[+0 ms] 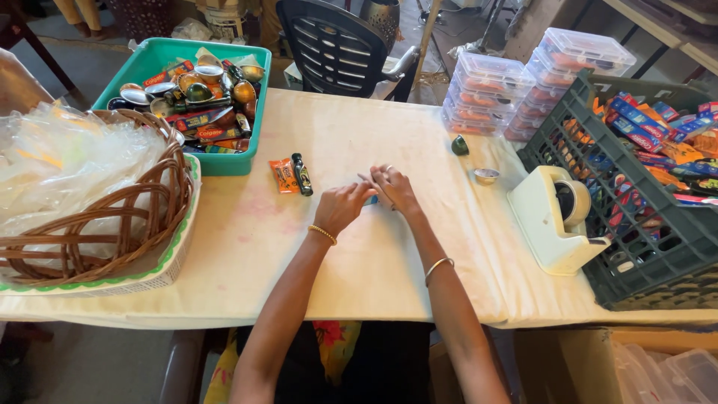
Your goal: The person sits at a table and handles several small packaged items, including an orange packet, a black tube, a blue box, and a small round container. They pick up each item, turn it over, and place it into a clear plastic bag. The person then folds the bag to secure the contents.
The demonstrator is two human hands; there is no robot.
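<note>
Both hands meet near the middle of the cloth-covered table (pixel 374 277): the left hand (pixel 342 207) and the right hand (pixel 395 188) press together over a small blue-edged item (pixel 371 200), of which only a sliver shows between them. Fingers of both curl down onto it, pinching it against the cloth; what kind of thing it is cannot be told, since the hands hide most of it. Each wrist wears a thin gold bangle.

By size, the rest runs like this. A dark green plastic crate (pixel 651 247) stands at the right edge, well apart from the hands, filled with blue and orange packets. A wicker basket (pixel 112 239) heaped with clear plastic bags sits at the left on a tray with a green rim. Behind it, a teal tub (pixel 224 161) holds small tubes and round tins. Stacks of clear lidded boxes (pixel 490 90) stand at the far right corner of the table, and a black chair (pixel 336 45) stands beyond the far edge. A cream tape dispenser (pixel 550 217) rests just beside the crate, on the right hand's side.

Smaller things lie on the cloth: an orange sachet (pixel 283 176) touching a dark little bottle (pixel 302 175), both near the left hand, towards the tub; a small green object (pixel 459 145) and a little round tin (pixel 486 175) off to the right of the right hand.
</note>
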